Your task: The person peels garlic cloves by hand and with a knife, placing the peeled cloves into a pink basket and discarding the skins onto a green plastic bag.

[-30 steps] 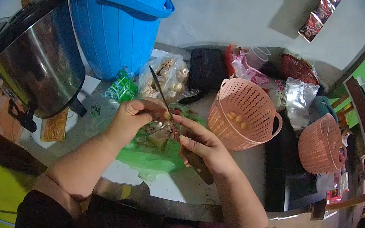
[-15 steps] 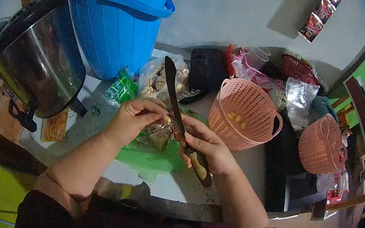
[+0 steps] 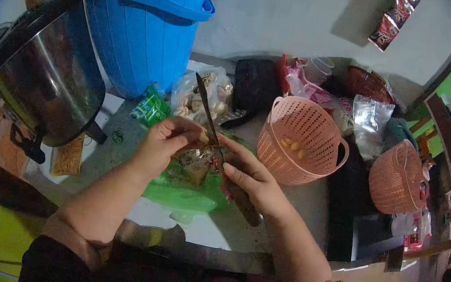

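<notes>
My right hand (image 3: 254, 183) is wrapped round the handle of a long dark knife (image 3: 206, 102), whose blade points up and to the left. Pinched in the fingers of my left hand (image 3: 170, 141) is a small pale clove (image 3: 204, 137), close beside the blade. Below both hands, peelings lie on a green plastic bag (image 3: 182, 196). Behind them stands a clear bag of garlic bulbs (image 3: 203, 97). A pink perforated basket (image 3: 296, 172) to the right of my right hand has several peeled cloves (image 3: 294, 146) at its bottom.
A blue lidded bucket (image 3: 142, 35) and a large metal pot (image 3: 52, 74) stand at the left. Near the bucket lies a green packet (image 3: 152, 108). A smaller pink basket (image 3: 397, 181) is at the right, with a red basket (image 3: 369, 85) at the back.
The knife has turned, so its blade shows narrower and its tip sits lower and further left. My left hand has shifted slightly left with the clove.
</notes>
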Demonstrator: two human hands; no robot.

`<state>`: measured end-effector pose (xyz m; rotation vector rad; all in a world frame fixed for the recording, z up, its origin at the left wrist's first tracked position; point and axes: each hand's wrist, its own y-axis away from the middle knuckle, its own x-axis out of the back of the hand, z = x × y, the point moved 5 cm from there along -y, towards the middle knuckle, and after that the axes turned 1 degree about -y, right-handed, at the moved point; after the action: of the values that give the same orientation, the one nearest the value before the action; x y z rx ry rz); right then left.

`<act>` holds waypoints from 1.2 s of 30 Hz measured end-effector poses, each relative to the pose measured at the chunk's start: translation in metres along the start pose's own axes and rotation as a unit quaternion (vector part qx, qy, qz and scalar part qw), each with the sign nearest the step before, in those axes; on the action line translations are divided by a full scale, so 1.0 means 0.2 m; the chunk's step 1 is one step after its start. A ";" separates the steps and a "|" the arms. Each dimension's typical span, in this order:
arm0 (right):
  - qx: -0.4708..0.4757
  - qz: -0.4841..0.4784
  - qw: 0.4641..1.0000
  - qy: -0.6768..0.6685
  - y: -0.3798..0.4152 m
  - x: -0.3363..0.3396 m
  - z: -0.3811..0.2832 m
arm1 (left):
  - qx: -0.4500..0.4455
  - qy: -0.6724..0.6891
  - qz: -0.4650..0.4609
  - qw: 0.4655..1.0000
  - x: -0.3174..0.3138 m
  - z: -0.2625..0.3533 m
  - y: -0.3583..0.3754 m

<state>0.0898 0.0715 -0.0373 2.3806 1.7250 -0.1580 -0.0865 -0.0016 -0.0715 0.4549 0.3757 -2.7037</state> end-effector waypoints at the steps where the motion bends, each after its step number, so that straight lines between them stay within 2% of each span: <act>1: 0.014 -0.005 1.000 0.008 0.00 0.00 0.01 | 0.002 -0.007 -0.007 1.000 0.00 0.00 0.00; 4: 0.053 -0.018 0.997 0.056 -0.01 0.00 0.03 | -0.015 -0.058 0.009 0.998 0.01 -0.02 0.00; 11: 0.076 -0.008 0.977 0.200 -0.01 -0.02 0.00 | -0.003 -0.029 0.011 1.000 0.01 -0.01 0.01; 17: 0.117 0.002 0.957 0.266 -0.01 -0.03 -0.02 | 0.000 -0.021 0.025 0.999 0.02 -0.01 0.02; 20: 0.131 0.003 0.952 0.278 -0.01 -0.02 -0.02 | 0.014 0.002 0.035 0.999 0.00 0.00 0.03; 23: 0.128 -0.001 0.958 0.255 -0.02 -0.01 0.00 | -0.018 -0.021 0.015 1.000 0.01 -0.01 0.02; 27: 0.034 -0.019 0.988 0.150 0.00 -0.01 0.02 | -0.003 -0.016 0.012 1.000 0.02 -0.02 0.01; 28: 0.060 -0.022 0.988 0.142 -0.01 -0.01 0.03 | -0.004 -0.015 0.016 1.000 0.02 -0.01 0.02; 36: 0.070 -0.030 0.985 0.154 0.00 -0.02 0.00 | 0.004 0.003 0.019 1.000 0.00 0.00 0.02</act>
<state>0.0884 0.0672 -0.0354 2.5657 1.9801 0.0886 -0.0846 -0.0053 -0.0724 0.4677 0.3545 -2.6692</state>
